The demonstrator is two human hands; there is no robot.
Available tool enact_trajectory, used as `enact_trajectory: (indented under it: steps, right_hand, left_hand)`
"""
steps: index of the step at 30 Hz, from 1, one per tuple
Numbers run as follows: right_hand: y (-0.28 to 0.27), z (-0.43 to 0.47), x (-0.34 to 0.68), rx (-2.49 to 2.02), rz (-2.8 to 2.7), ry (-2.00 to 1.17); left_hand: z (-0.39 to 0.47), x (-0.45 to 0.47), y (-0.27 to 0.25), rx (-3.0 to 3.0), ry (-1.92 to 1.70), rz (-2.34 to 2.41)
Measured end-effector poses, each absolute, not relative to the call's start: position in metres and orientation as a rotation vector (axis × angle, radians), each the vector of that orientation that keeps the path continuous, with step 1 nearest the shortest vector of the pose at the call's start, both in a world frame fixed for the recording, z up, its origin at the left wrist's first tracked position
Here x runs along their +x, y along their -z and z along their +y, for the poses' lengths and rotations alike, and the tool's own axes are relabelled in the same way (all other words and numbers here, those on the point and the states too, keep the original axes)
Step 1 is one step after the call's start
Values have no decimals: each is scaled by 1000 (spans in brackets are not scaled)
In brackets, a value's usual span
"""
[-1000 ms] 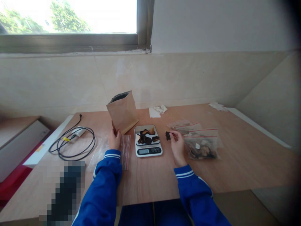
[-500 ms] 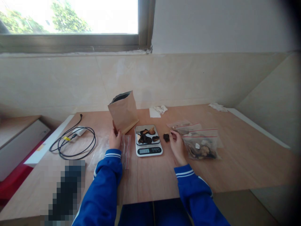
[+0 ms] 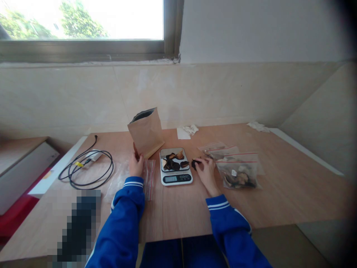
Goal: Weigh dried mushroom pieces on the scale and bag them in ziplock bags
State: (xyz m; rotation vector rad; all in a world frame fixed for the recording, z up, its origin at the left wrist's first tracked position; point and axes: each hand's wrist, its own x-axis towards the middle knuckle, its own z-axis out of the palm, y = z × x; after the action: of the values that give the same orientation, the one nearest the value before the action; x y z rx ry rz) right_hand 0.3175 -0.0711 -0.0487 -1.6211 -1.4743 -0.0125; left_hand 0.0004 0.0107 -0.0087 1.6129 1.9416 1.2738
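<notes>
Right hand [image 3: 206,172]: fingers pinching a dark, shrivelled slice [image 3: 194,164]; just left of them, a white rectangular digital scale [image 3: 176,179]. Left hand [image 3: 136,166]: fingers at a brown paper pouch [image 3: 147,132], grip indeterminable. Right of both, red-striped clear plastic bags [image 3: 239,169]; beneath, brown wooden table [image 3: 178,212]; beyond, beige wall [image 3: 217,93].

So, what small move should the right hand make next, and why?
Probably carry the dark dried piece left onto the digital kitchen scale: the right hand has it at the fingertips just beside the scale, and similar pieces already lie on the weighing plate.
</notes>
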Motion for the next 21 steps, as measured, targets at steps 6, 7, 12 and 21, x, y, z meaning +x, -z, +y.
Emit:
enact_trajectory:
  steps: [6,7,12,21]
  right_hand:
    - [47,-72,315,-1607,-1507,22]
    - [46,-73,315,-1592,-1509,-3]
    - [33,-74,315,-1506,-1415,-155]
    - [-15,-52,273,-1274,-1436,-342]
  left_hand:
    - [8,1,6,1623,-1275,1924]
    - [8,1,6,1622,-1279,1917]
    - [9,2,7,1609,-1298,1914]
    - [11,0,9,1599,-1279,1900]
